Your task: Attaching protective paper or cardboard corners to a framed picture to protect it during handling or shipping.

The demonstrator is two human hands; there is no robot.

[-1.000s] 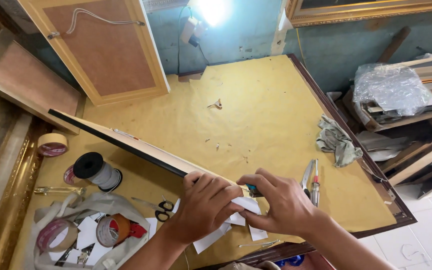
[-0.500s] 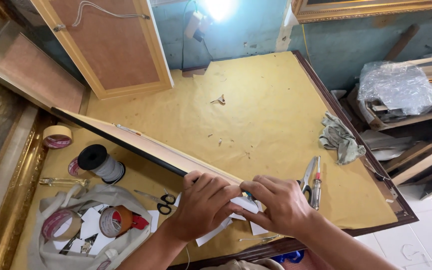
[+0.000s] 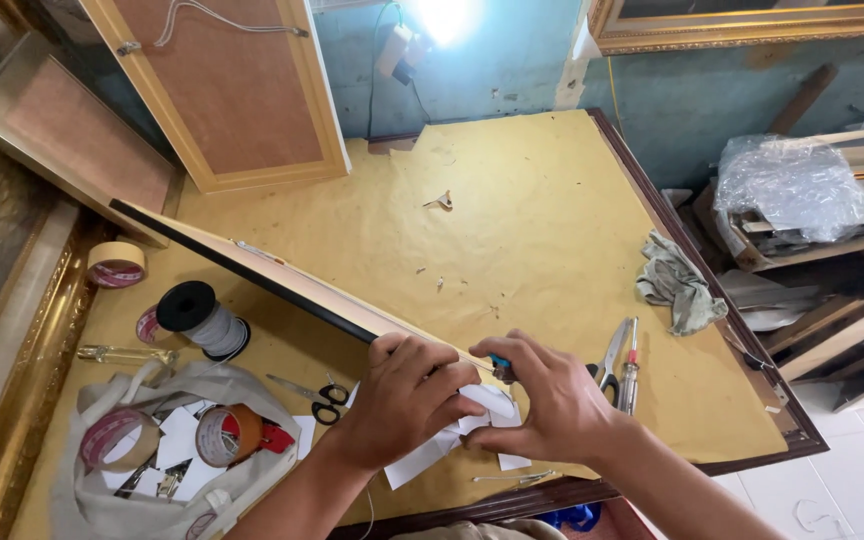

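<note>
While both hands grip, frame strip [image 3: 252, 262] runs upper-left.

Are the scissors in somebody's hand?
No, the scissors lie on the yellow paper beside the left hand, with nobody touching them.

Scissors [image 3: 320, 397] left of hands, pliers [image 3: 607, 362] right, rag [image 3: 679, 284] behind

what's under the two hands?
White paper pieces on the yellow paper sheet; the long frame strip's near end and a blue-handled tool disappear under them. Their contact is hidden.
</note>
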